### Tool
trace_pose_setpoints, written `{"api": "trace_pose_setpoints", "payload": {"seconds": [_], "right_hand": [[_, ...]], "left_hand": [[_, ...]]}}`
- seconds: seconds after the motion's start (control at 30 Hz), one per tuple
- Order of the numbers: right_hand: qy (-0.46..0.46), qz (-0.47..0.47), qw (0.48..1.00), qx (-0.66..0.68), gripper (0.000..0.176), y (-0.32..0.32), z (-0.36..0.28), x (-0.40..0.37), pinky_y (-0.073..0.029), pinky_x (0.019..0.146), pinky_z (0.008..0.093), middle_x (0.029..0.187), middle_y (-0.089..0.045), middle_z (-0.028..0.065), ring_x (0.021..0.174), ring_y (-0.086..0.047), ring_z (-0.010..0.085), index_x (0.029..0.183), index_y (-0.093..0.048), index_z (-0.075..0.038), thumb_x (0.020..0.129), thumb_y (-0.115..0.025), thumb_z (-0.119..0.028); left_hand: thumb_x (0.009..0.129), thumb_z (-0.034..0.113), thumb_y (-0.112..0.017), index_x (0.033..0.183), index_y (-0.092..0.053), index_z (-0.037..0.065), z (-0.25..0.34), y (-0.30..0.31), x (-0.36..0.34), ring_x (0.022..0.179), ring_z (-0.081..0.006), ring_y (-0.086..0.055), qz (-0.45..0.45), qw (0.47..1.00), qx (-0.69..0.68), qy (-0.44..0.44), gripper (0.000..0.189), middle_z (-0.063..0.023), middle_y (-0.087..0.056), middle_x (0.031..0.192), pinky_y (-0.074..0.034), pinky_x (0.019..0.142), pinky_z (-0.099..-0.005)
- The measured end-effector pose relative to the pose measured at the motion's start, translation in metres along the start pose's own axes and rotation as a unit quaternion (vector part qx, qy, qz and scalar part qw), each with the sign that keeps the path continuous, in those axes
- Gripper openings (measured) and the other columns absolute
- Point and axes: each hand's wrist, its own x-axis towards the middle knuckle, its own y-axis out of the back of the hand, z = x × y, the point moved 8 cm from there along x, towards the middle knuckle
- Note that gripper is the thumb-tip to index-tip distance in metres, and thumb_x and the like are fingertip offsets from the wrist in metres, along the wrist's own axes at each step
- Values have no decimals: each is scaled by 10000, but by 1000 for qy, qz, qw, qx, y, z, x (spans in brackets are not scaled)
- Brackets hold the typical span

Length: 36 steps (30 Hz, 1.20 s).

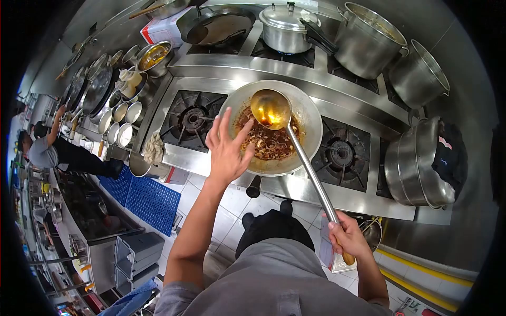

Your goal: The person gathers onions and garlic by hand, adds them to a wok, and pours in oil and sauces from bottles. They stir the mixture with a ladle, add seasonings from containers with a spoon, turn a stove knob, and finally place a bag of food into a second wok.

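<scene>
My right hand (345, 235) is closed around the wooden-ended handle of a long ladle (311, 164). The ladle's bowl holds some golden, oily liquid and hangs over a wide pale wok (310, 124). Inside the wok lies a dark reddish-brown mix (269, 149) with chopped bits in oil. My left hand (229, 147) is raised over the wok's left side, fingers spread, holding nothing. The wok's dark handle (253, 187) points toward me past the stove's front edge.
Gas burners (193, 119) flank the wok. Behind stand a pressure cooker (287, 31), a black pan (221, 29) and tall pots (369, 42). Stacked pots (421, 163) are at right. Squeeze bottles (129, 79) and metal bowls stand left. Another person (68, 152) works farther left, beyond a blue mat (150, 195).
</scene>
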Motion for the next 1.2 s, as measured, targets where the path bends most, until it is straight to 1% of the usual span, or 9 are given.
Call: {"api": "trace_pose_setpoints", "payload": {"seconds": [0.47,0.6,0.67,0.73,0.83,0.9,0.97,1.13,1.2], "right_hand": [[-14,-52,999,3,355,-3,-9,-8,-367,395,229,600,-498,-7,408,-446,60,1374,-487,-73,1042,-507,-200],[-31,-20,999,13,342,6,-4,6,-374,397,237,611,-499,2,420,-445,64,1355,-496,-64,1037,-516,-186],[-16,15,1000,-10,321,14,0,20,-377,395,245,615,-501,3,420,-449,69,1333,-512,-71,1030,-530,-174],[-27,63,996,-63,329,28,12,39,-382,389,255,611,-502,6,421,-464,77,1337,-510,-80,1021,-543,-165],[-34,138,984,-104,290,32,7,61,-380,389,253,600,-508,2,420,-456,82,1302,-523,-67,1026,-536,-155],[-29,145,983,-109,315,31,9,80,-398,374,273,582,-496,7,414,-487,94,1306,-515,-64,1016,-548,-183],[-35,138,982,-122,259,22,10,96,-397,372,275,586,-498,9,413,-487,95,1244,-528,-59,1019,-545,-187],[-34,72,988,-134,214,-13,11,106,-391,370,275,576,-486,7,415,-487,95,1195,-531,-57,1024,-537,-184],[-66,56,987,-133,229,-16,11,91,-378,382,256,583,-518,4,421,-487,90,1224,-548,-72,1019,-543,-175]], "left_hand": [[893,383,-558,1316,-645,248,9,-56,7,1467,-375,-185,-74,992,86,-49,452,-124,-183,1634,-136,1160,-553],[938,420,-468,1282,-676,186,11,1,13,1458,-359,-229,-1,991,-126,43,465,-175,-231,1609,-134,1174,-526],[969,459,-362,1255,-685,94,17,48,13,1447,-375,-262,6,931,-353,93,565,-197,-316,1569,-146,1184,-490],[984,546,-245,1236,-676,13,48,91,3,1434,-394,-295,11,773,-632,60,730,-224,-411,1503,-177,1183,-450],[984,585,-268,1093,-724,-8,101,145,-23,1355,-433,-361,-73,633,-770,-14,756,-313,-437,1426,-202,1147,-522],[983,611,-283,998,-756,-22,118,169,-36,1303,-458,-406,-79,616,-782,-55,791,-372,-454,1375,-218,1122,-569],[1012,503,-384,994,-731,-74,119,177,-45,1260,-512,-424,52,563,-812,-146,674,-438,-502,1293,-219,1093,-594],[995,547,-386,984,-712,-114,98,200,-44,1302,-508,-376,-113,537,-825,-132,736,-480,-440,1319,-180,1103,-629],[986,562,-398,992,-717,-98,92,202,-47,1300,-504,-380,-112,532,-828,-136,733,-467,-443,1328,-196,1097,-636]]}}
